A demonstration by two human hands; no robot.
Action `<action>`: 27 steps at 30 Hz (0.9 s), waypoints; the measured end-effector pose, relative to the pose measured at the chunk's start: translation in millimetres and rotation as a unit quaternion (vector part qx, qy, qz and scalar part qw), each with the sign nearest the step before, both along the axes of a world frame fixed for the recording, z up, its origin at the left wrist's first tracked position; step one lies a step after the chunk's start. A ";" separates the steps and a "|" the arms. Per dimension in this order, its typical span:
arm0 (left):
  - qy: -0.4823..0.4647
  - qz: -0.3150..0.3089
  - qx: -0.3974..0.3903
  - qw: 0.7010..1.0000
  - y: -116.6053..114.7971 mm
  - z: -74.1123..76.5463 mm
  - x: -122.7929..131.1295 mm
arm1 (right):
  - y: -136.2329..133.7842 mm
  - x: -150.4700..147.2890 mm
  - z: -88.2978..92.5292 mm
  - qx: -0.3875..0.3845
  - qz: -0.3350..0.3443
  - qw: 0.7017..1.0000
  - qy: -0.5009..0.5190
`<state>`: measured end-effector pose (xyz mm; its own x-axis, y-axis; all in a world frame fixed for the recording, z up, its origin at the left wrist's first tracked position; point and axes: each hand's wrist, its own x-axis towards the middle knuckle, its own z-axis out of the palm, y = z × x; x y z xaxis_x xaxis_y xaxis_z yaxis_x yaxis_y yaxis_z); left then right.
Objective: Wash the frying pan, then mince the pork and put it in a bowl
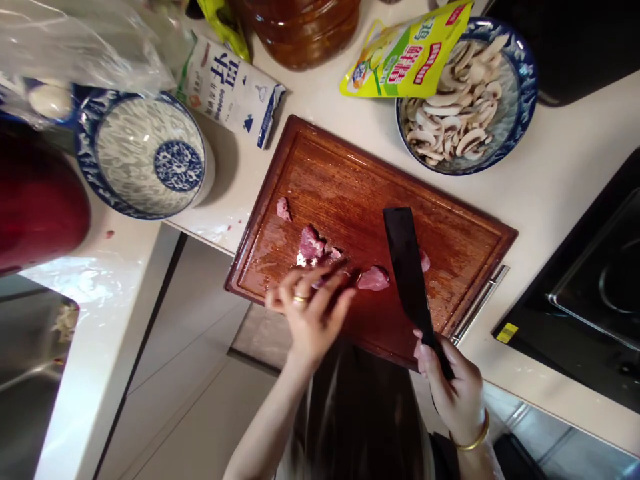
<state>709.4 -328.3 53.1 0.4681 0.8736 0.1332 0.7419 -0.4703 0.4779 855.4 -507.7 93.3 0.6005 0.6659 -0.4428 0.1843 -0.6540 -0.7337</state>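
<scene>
My right hand point(456, 390) is wrapped round the handle of a black kitchen knife point(404, 257), its blade pointing away over the cutting board. My left hand point(311, 321), with a ring on one finger, hovers or rests at the board's near left side, fingers apart and slightly blurred. Just beyond those fingers lie a chunk of raw meat point(311, 241) and smaller scraps. A flat slice of meat point(373, 278) sits between the hand and the blade. Another bit of meat point(283, 209) is farther left. One more piece point(425, 261) shows partly behind the blade. All lie on the wooden cutting board point(350, 180).
Behind the board stand a bowl of sliced mushrooms point(467, 100), a yellow-green packet point(405, 57) overlapping it, and a big amber jug point(303, 30). A white packet point(230, 90) and a patterned bowl point(150, 157) are at left, a sink point(35, 360) beyond. A black stove point(590, 293) lies right.
</scene>
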 end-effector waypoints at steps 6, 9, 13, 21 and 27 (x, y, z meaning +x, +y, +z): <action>-0.009 -0.024 -0.051 0.998 -26.5 -15.0 42.3 | -1.6 -7.5 -1.6 -0.009 -0.006 1.000 0.013; -0.019 -0.043 -0.049 0.998 -21.9 -13.7 39.0 | -4.0 -10.4 -3.4 -0.012 -0.017 0.999 0.031; 0.001 -0.064 -0.052 0.997 -22.1 -10.0 32.9 | -5.7 -12.0 -4.9 -0.013 -0.025 0.999 0.044; -0.063 -0.036 -0.046 0.996 -25.1 -14.5 18.8 | -7.4 -12.7 -4.0 -0.008 -0.022 0.999 0.029; -0.032 -0.044 -0.007 0.999 -9.9 -12.7 17.1 | -9.0 -10.0 -6.1 -0.009 0.003 1.000 0.019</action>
<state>726.6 -338.2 40.5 0.5340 0.8317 0.1522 0.6663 -0.5248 0.5297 845.5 -516.7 87.2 0.5792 0.6611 -0.4769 0.1608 -0.6662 -0.7283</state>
